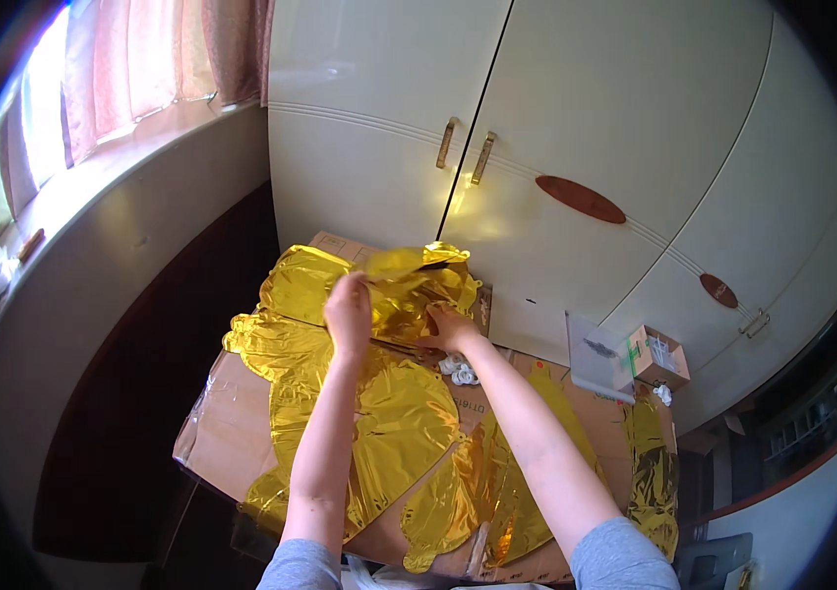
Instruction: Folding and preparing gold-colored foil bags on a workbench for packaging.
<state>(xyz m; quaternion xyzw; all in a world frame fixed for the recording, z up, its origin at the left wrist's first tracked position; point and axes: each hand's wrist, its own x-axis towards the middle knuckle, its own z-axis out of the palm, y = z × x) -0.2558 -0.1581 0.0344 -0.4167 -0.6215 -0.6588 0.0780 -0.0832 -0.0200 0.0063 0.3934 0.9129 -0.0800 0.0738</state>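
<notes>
Flat, uninflated gold foil balloons (394, 423) lie overlapping in front of me, creased and shiny. My left hand (348, 317) is closed at the far part of the pile, pinching a gold foil balloon (397, 264) whose raised part is smeared by motion. To its right, my right hand (450, 327) rests against the crumpled foil with thumb and fingers apart; its fingertips are partly hidden. Just below that hand sits a small bundle of white ribbon or cord (460, 370).
Everything lies on a large cardboard box (232, 423). More gold foil (653, 462) hangs at its right edge. A small carton (660, 358) with white items and a clear plastic sheet (597, 356) stand at the far right. Cream cabinet doors (369, 59) rise behind; a curtained window is left.
</notes>
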